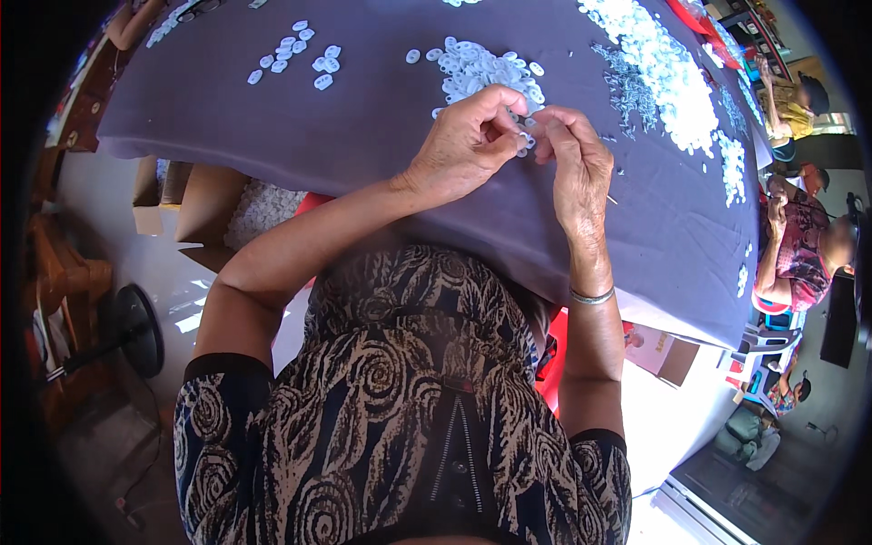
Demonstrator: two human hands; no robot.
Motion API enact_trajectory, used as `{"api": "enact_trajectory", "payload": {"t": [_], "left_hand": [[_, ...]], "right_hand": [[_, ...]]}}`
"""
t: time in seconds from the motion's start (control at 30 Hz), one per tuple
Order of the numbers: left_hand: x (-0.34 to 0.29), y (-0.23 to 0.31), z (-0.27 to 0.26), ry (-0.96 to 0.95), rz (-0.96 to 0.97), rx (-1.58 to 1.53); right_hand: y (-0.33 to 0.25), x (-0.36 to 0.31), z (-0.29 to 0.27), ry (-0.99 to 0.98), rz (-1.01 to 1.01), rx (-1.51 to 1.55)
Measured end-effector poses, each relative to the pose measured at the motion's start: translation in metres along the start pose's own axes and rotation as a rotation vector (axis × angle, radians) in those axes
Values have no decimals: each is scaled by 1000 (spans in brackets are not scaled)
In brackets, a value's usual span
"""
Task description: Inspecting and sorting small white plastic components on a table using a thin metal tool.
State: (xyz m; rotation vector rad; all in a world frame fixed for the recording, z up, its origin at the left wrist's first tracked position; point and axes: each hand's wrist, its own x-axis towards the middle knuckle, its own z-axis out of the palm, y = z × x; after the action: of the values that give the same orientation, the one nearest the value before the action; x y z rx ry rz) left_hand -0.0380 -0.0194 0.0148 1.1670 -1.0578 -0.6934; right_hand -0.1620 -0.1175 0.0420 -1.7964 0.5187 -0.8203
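Over the near part of the cloth-covered table, my two hands meet fingertip to fingertip. My left hand (461, 150) is closed in a pinch on a small white plastic piece (525, 142) with holes in it. Right beside it, my right hand (576, 163) has thumb and fingers pressed together; what sits between them is too small to make out. A thin pale tip (611, 199) pokes out past the edge of the right hand. Just beyond the hands lies a heap of white oval pieces (481, 68), each with small holes.
Loose white ovals (282, 53) lie in small groups at left. A long white heap (677, 91) and small dark metal parts (630, 86) spread on the right. Under the purple-grey tablecloth (354, 127) stands an open cardboard box (211, 204). Other people (804, 241) sit at far right.
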Motion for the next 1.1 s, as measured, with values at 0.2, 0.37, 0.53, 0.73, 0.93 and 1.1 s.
{"api": "enact_trajectory", "payload": {"t": [0.2, 0.37, 0.53, 0.73, 0.93, 1.1], "left_hand": [[2, 2, -1, 43, 20, 3], [3, 1, -2, 67, 39, 7], [3, 1, -2, 69, 59, 39], [3, 0, -3, 66, 92, 143], [3, 1, -5, 45, 62, 102], [5, 2, -7, 41, 40, 82]], "right_hand": [[-2, 1, -4, -47, 65, -36], [2, 0, -2, -142, 95, -32], [6, 1, -2, -136, 68, 12], [8, 1, -1, -136, 72, -13], [10, 1, -3, -141, 65, -18], [7, 1, -3, -139, 102, 13]]}}
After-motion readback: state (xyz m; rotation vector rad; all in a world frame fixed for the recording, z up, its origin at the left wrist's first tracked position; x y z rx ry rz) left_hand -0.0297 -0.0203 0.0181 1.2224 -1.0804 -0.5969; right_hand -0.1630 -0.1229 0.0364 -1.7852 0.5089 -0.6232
